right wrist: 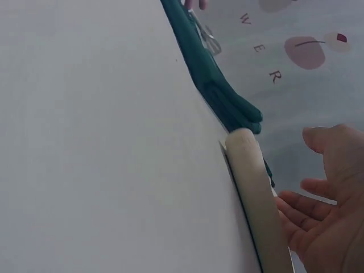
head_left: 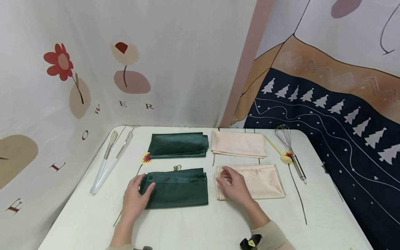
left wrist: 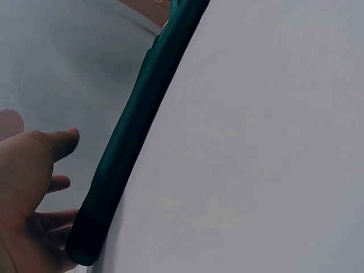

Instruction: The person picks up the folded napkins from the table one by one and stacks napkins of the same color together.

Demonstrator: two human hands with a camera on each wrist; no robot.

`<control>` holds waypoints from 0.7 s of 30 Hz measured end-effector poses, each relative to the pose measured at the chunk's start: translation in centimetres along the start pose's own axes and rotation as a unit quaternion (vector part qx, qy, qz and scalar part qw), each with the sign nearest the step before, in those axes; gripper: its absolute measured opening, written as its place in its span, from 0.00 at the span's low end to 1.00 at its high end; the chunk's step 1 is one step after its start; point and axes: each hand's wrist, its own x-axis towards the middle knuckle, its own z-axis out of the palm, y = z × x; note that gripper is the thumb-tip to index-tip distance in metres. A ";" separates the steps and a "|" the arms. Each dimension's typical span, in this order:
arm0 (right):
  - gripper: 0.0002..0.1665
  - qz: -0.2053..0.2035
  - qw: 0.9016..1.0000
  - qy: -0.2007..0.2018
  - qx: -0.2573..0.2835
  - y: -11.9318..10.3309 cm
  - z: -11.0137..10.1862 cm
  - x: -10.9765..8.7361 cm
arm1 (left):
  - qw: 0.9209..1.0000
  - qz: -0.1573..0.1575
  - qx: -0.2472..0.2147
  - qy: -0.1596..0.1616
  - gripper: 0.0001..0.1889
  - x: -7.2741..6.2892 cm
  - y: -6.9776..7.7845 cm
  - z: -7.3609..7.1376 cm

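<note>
In the head view, my left hand [head_left: 135, 198] is at the left edge of the nearer folded dark green satiny cloth [head_left: 178, 191], thumb over its front corner. The left wrist view shows that cloth [left wrist: 133, 131] edge-on, thumb apart from it and lower fingertips right at its end. My right hand [head_left: 234, 184] is over the left part of the nearer folded pale pink cloth [head_left: 265, 182], its fingers loosely bent. From the right wrist, the pink cloth [right wrist: 259, 205] appears as a thick fold beside the fingers, which pinch nothing.
Behind lie another folded green cloth [head_left: 178, 145] and another pink one [head_left: 239, 144]. Two white-handled utensils [head_left: 107, 168] rest at the left. A whisk [head_left: 292, 152] and a yellow spoon [head_left: 285, 158] lie at the right. Printed curtains [head_left: 187, 69] stand around the white table [head_left: 187, 229].
</note>
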 end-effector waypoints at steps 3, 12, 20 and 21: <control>0.29 0.009 1.000 -0.022 0.021 -0.3 0.7 0.2 | 1.000 -0.007 0.003 -0.001 0.37 0.0 -0.3 -0.1; 0.33 0.065 0.989 -0.125 0.047 -1.6 2.3 0.6 | 0.999 -0.035 -0.001 0.029 0.40 0.0 -1.0 -0.1; 0.37 0.094 0.980 -0.171 0.028 -2.3 3.4 1.0 | 0.997 -0.069 -0.032 0.031 0.34 -0.1 -0.8 -0.1; 0.38 0.108 0.978 -0.172 0.037 -2.4 3.5 1.1 | 0.996 -0.073 -0.041 0.026 0.34 -0.1 -0.7 -0.1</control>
